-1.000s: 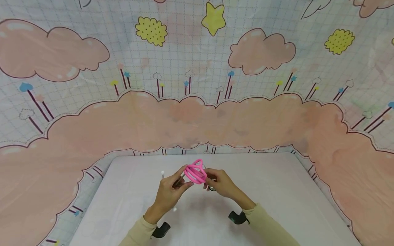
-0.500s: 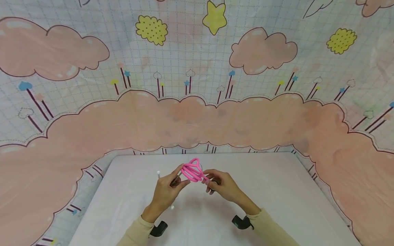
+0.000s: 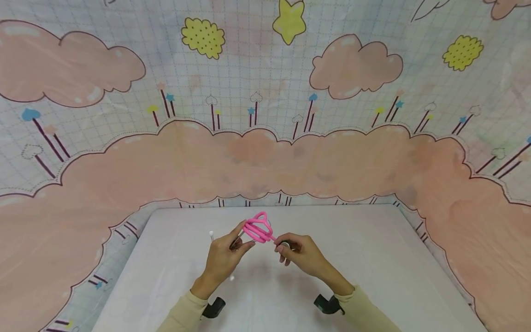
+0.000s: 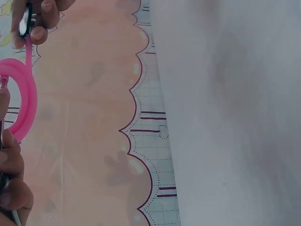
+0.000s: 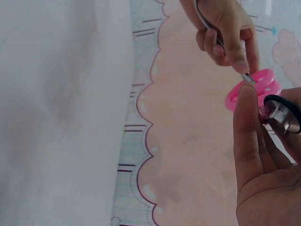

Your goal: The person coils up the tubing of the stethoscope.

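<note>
A stethoscope with pink tubing [image 3: 258,232] is held above the table between both hands. Its tubing is wound into a loose coil. My left hand [image 3: 221,258] grips the metal ear tubes beside the coil, and a white ear tip [image 3: 211,233] sticks out past the hand on each side. In my right hand [image 3: 304,252] the round metal chest piece [image 5: 282,115] with its dark rim is pinched between thumb and fingers. A short straight stretch of tube runs from the coil to it. The left wrist view shows only part of the coil.
A white tabletop [image 3: 166,276] lies under both hands. Behind it hangs a printed cloth [image 3: 269,161] with clouds and stars. Black wrist cameras [image 3: 327,304] sit at both sleeves.
The right hand has moved slightly right and down with the chest piece, and a stretch of tube now shows between it and the coil. The left hand and coil have shifted a little left.
</note>
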The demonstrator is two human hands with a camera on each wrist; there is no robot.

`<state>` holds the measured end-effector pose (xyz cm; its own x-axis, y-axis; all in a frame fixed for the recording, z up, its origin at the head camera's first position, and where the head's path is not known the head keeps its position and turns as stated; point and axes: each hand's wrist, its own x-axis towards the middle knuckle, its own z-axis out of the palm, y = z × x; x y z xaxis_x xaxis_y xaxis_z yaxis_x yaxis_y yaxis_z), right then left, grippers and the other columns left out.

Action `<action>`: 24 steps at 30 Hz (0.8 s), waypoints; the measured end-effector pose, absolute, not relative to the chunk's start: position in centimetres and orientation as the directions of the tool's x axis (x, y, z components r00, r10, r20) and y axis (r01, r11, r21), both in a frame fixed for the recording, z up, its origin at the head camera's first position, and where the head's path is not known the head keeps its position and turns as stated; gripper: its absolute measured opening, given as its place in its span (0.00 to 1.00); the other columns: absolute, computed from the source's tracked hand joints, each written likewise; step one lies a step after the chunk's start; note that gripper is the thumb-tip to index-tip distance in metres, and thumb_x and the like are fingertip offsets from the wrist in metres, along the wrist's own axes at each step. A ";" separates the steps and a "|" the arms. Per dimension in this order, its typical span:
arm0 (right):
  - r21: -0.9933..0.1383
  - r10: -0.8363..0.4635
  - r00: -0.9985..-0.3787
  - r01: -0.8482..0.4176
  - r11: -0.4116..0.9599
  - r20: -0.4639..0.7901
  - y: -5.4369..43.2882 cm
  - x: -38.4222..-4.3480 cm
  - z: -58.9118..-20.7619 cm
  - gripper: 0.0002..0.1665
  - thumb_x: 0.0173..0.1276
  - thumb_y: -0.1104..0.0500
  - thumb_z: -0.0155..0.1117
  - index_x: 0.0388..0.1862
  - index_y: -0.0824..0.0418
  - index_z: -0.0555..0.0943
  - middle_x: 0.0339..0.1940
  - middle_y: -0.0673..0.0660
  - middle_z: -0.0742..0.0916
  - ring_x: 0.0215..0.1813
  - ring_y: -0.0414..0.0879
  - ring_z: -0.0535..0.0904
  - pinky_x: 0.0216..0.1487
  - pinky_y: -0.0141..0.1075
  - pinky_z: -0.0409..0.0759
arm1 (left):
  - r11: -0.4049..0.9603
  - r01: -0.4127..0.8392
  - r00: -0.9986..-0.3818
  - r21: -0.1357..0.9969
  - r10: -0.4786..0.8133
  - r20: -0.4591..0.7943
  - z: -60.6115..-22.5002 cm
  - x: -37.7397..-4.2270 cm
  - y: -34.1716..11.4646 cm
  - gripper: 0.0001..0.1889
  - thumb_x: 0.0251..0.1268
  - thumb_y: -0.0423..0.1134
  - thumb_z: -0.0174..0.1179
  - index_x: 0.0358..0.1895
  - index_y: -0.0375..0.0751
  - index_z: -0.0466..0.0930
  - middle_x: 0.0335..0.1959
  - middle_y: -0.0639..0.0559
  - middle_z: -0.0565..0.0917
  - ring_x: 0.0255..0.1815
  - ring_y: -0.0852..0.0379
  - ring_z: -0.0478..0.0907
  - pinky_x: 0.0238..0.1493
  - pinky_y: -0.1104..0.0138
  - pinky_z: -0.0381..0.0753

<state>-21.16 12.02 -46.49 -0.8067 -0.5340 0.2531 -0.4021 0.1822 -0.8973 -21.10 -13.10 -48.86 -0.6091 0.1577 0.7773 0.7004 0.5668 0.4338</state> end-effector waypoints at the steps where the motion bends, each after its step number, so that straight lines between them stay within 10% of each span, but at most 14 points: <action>1: -0.898 -0.537 -0.805 -0.401 0.183 0.250 12.0 -21.1 -46.4 0.10 0.72 0.68 0.57 0.49 0.66 0.80 0.37 0.67 0.86 0.32 0.61 0.83 0.32 0.42 0.86 | 0.574 0.697 -0.610 0.430 0.160 0.776 -48.9 -21.1 -13.1 0.34 0.45 0.35 0.77 0.61 0.37 0.79 0.16 0.57 0.70 0.20 0.70 0.60 0.23 0.80 0.61; 11: -0.886 -0.578 -0.771 -0.433 0.167 0.268 12.2 -20.7 -46.1 0.18 0.69 0.66 0.63 0.57 0.63 0.78 0.43 0.65 0.85 0.36 0.41 0.85 0.34 0.35 0.85 | 0.593 0.684 -0.621 0.426 0.166 0.766 -48.8 -21.1 -12.8 0.33 0.46 0.36 0.76 0.61 0.37 0.79 0.15 0.58 0.69 0.19 0.71 0.59 0.22 0.80 0.60; 24: -0.837 -0.573 -0.690 -0.547 0.011 0.442 11.7 -21.1 -46.5 0.16 0.73 0.71 0.53 0.58 0.69 0.74 0.40 0.68 0.86 0.33 0.52 0.84 0.29 0.36 0.83 | 0.579 0.667 -0.658 0.469 0.162 0.736 -48.8 -20.9 -12.5 0.33 0.47 0.37 0.76 0.61 0.37 0.79 0.15 0.61 0.68 0.19 0.73 0.58 0.21 0.81 0.59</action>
<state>-21.08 11.66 -46.50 -0.6900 -0.5728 0.4425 -0.5465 0.0115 -0.8374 -20.95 -12.51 -48.80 -0.6575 0.1617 0.7359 0.6671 0.5789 0.4689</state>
